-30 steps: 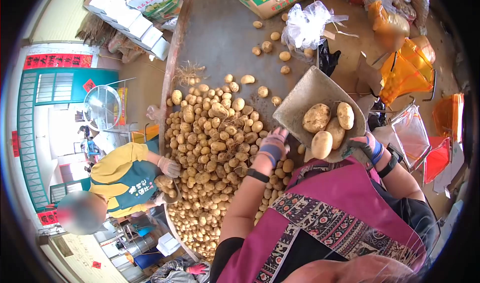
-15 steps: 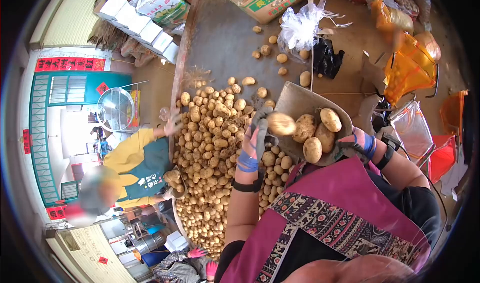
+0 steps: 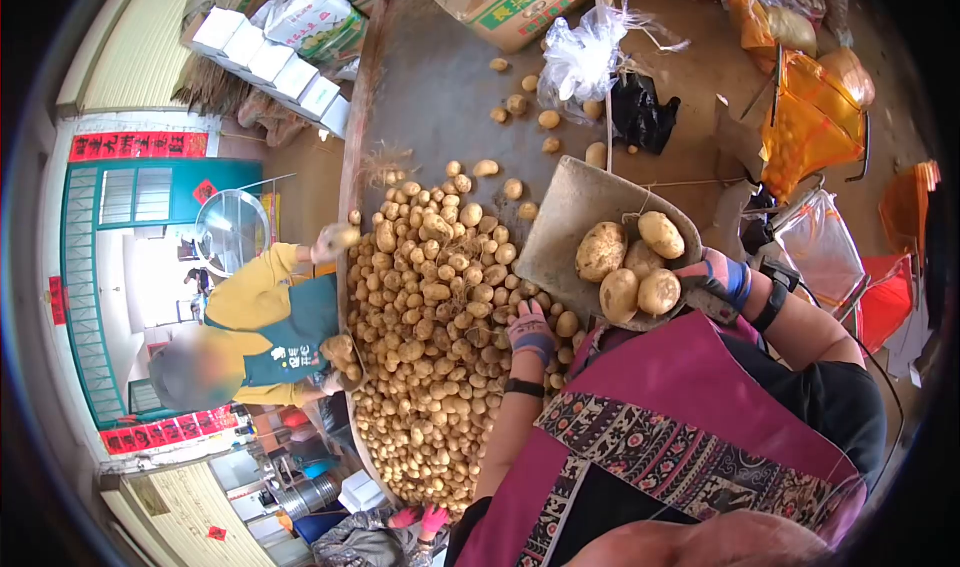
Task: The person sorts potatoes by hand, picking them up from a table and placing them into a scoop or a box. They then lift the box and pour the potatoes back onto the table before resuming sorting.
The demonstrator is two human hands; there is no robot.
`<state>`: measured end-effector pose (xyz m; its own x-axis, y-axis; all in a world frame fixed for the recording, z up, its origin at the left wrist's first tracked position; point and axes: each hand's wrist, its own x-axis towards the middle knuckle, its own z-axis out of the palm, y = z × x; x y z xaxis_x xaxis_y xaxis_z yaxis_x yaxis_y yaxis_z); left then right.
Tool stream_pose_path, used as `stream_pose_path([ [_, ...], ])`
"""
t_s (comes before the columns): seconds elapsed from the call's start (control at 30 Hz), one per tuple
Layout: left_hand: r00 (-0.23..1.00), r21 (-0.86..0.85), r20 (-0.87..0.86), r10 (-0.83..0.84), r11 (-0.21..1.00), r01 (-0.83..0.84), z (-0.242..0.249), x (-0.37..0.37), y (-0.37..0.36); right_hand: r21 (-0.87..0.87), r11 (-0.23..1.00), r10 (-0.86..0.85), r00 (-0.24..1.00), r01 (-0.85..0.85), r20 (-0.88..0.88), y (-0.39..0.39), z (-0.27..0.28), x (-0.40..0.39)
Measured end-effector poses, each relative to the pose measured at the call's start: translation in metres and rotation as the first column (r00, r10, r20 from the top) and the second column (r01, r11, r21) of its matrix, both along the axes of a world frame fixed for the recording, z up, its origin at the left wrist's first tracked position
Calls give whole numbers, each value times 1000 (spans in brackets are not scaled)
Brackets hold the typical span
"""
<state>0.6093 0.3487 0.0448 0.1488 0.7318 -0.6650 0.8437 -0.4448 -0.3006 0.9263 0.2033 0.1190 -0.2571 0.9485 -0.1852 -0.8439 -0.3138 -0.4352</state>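
Observation:
A grey scoop (image 3: pixel 560 207) holds several large potatoes (image 3: pixel 602 251) near its lower right part. My right hand (image 3: pixel 715 285), gloved, is closed on the scoop's right edge. Lower and to the left, my left hand (image 3: pixel 531 333), also gloved, rests on the big heap of potatoes (image 3: pixel 425 317); its fingertips are among the potatoes, and whether it grips one is unclear. The heap lies on a dark table (image 3: pixel 430 87) with a raised edge.
Across the table a co-worker (image 3: pixel 270 327) holds potatoes in a scoop. Pink gloves (image 3: pixel 434 520) of another person show at the bottom. Further up are loose potatoes, a plastic bag (image 3: pixel 582 62), a black bag (image 3: pixel 640 115) and a cardboard box (image 3: pixel 515 7). Orange mesh bags (image 3: pixel 810 127) stand right.
My left hand has let go of a potato at the scoop and moved down-left onto the heap. The co-worker's upper hand has a potato now.

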Motion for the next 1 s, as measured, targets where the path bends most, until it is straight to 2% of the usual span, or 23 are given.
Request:
stream_pose_path([
  [0.03, 996, -20, 80, 44, 999, -42, -9, -11, 7, 34, 999, -9, 999, 7, 41, 0, -1, -2],
  [0.13, 998, -115, 32, 63, 992, -59, 2, -12, 16, 134, 990, 31, 991, -48, 127, 1, -16, -1],
  [0.2, 999, -67, 46, -1, 998, 4, -6, -18, 14, -47, 995, 92, 995, -89, 49, -1, -11, 1],
  [0.23, 996, -29, 54, -67, 997, 68, -11, -22, 11, 146, 986, 23, 927, -83, 374, -7, -40, 1],
  [0.27, 996, -31, 56, -63, 997, 65, -6, -21, 8, 143, 986, 27, 926, -87, 376, -7, -36, 0],
  [0.33, 982, -42, 112, -155, 986, 160, 10, -16, 3, -12, 997, 72, 989, -71, 126, -4, -21, 1],
  [0.37, 981, -38, 115, -153, 987, 158, 12, -21, 6, -8, 997, 74, 989, -73, 130, -3, -17, 1],
  [0.43, 913, -52, 388, 128, 992, -117, 11, -40, 13, -102, 994, 30, 999, -31, -11, -2, -14, 0],
  [0.47, 914, -50, 386, 123, 992, -113, -2, -53, 18, -100, 995, 25, 1000, -27, -13, 0, -14, 0],
  [0.5, 604, -160, 716, 349, 925, -345, -25, -70, 26, -105, 994, 21, 999, -24, -24, 1, -15, 0],
  [0.53, 138, -353, 872, 469, 800, -485, -36, -80, 30, -112, 993, 19, 999, -23, -36, 1, -15, 0],
  [0.57, -255, -723, 667, 700, 525, -448, 43, -32, 24, -115, 993, 17, 999, -22, -39, 1, -15, -1],
  [0.6, -255, -724, 665, 702, 522, -452, 44, -37, 28, -121, 992, 22, 997, -31, -76, 2, -13, 0],
  [0.67, -24, -291, 956, 293, 929, -228, 40, -44, 38, -119, 992, 33, 993, -46, -111, 7, -4, 0],
  [0.7, 102, -134, 979, 176, 934, -331, 45, -27, 39, -79, 996, 28, 999, -30, -36, 10, 3, 0],
  [0.73, 102, -129, 980, 170, 936, -328, 57, -16, 42, -37, 999, 14, 999, -13, 40, 11, 7, 0],
  [0.77, -299, -613, 788, 539, 732, -298, 100, 14, 38, -33, 999, 7, 999, -6, 39, 12, 6, 0],
  [0.8, -605, -926, 336, 722, 372, -71, 129, 37, 36, -20, 1000, 9, 999, -8, 49, 13, 3, 0],
  [0.83, -502, -809, 536, 679, 582, -77, 134, 51, 37, -10, 1000, 9, 998, -8, 59, 13, 0, -1],
  [0.87, -320, -684, 726, 608, 689, -240, 138, 64, 40, -11, 1000, -3, 998, 4, 57, 9, -8, 1],
  [0.93, 34, -207, 978, 207, 978, -3, 136, 73, 49, 33, 998, -50, 993, 46, 109, 13, -20, 1],
  [0.97, 79, -67, 995, 60, 993, 97, 142, 83, 47, 55, 996, -74, 988, 68, 136, 12, -26, 2],
  [1.0, 37, -234, 972, 231, 954, 190, 140, 88, 52, 76, 993, -103, 981, 91, 164, 10, -33, 3],
])
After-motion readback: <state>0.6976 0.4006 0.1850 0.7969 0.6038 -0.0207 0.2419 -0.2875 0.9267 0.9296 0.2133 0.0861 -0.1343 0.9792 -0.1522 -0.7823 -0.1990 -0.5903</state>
